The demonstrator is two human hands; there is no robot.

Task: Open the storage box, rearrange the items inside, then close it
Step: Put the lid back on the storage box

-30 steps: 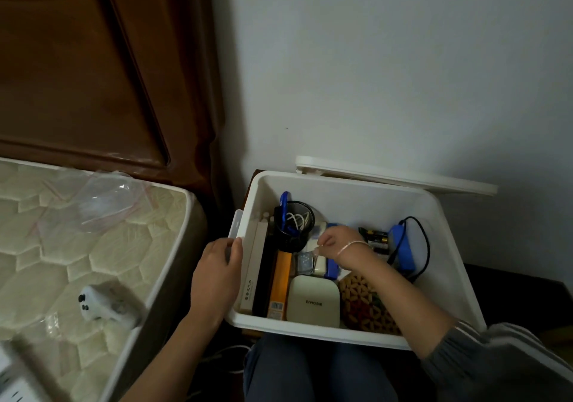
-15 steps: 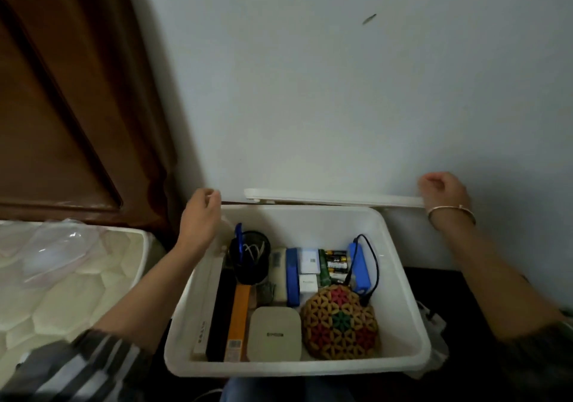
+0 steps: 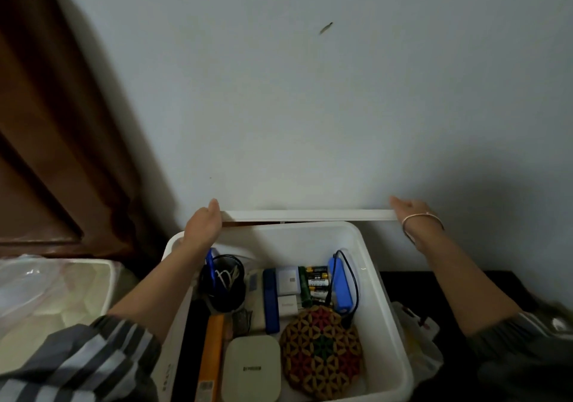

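Observation:
An open white storage box [image 3: 384,305] stands on the floor below me, against the wall. Inside lie a woven patterned ball [image 3: 321,352], a white square device [image 3: 251,367], an orange box [image 3: 210,358], a black cup [image 3: 223,284] with cables, batteries [image 3: 316,279] and a blue power bank [image 3: 341,284]. The white lid [image 3: 307,214] lies edge-on behind the box, by the wall. My left hand [image 3: 203,226] grips the lid's left end. My right hand [image 3: 409,211], with a bracelet on the wrist, holds its right end.
A dark wooden headboard [image 3: 55,122] fills the left. A mattress corner under clear plastic [image 3: 46,293] lies at lower left. A white plastic bag [image 3: 418,336] sits right of the box on dark flooring. The grey wall [image 3: 310,91] is directly behind.
My right hand left the box's contents and my left hand left its rim; both went to the lid's ends at the wall. My view swung left and nearer.

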